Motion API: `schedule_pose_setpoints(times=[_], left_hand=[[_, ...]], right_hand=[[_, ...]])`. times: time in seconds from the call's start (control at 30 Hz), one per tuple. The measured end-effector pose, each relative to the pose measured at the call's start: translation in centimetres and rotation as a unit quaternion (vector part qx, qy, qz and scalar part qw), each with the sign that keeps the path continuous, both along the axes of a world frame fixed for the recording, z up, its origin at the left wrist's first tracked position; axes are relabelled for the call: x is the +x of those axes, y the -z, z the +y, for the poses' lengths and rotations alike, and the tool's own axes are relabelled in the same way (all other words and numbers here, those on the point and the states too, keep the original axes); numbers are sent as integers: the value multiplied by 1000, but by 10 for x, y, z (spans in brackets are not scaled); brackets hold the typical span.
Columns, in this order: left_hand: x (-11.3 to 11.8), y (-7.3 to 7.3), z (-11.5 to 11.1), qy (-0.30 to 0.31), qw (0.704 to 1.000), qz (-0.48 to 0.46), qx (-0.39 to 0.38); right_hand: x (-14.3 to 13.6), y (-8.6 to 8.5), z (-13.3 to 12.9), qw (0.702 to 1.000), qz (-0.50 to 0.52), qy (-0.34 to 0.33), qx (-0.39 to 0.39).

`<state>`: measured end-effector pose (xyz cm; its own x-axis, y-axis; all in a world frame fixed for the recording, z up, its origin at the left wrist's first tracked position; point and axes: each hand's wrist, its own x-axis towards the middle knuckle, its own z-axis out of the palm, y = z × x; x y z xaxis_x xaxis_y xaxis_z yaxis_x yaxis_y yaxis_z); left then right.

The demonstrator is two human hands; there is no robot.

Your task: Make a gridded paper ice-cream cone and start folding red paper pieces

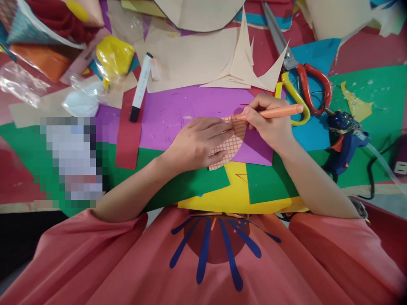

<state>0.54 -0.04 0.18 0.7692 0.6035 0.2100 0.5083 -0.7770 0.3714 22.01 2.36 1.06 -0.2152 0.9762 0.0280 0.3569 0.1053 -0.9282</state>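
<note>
In my right hand [267, 120] is an orange marker [280, 112], its tip at the upper edge of a rounded paper piece [233, 146]. Orange crossed lines form a grid over much of that pale piece. My left hand [202, 142] lies flat on the piece with its fingers stretched out, covering its left part. Beneath the piece is a purple sheet [178, 106]. A yellow sheet [235, 186] and green sheets [190, 180] show nearer my body.
Red-and-yellow-handled scissors [289, 59] and a blue glue gun [346, 152] with a cord lie at the right. A black-capped white marker [140, 87] rests on a red strip [127, 144]. Beige paper scraps [197, 57] and bagged yellow material [115, 54] are farther back.
</note>
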Motion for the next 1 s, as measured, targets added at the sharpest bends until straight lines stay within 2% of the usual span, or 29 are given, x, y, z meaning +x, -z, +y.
schedule_pose_setpoints(times=[0.23, 0.43, 0.8, 1.0], left_hand=[[0, 1, 0, 5, 999, -18, 34], [-1, 2, 0, 3, 1000, -11, -8], [-1, 4, -1, 3, 1000, -29, -1], [0, 4, 1, -40, 999, -4, -17]], right_hand=[[0, 0, 0, 1000, -13, 4, 15], [0, -2, 0, 1000, -21, -2, 14], [1, 4, 2, 999, 15, -19, -31], [1, 2, 0, 999, 46, 11, -21]])
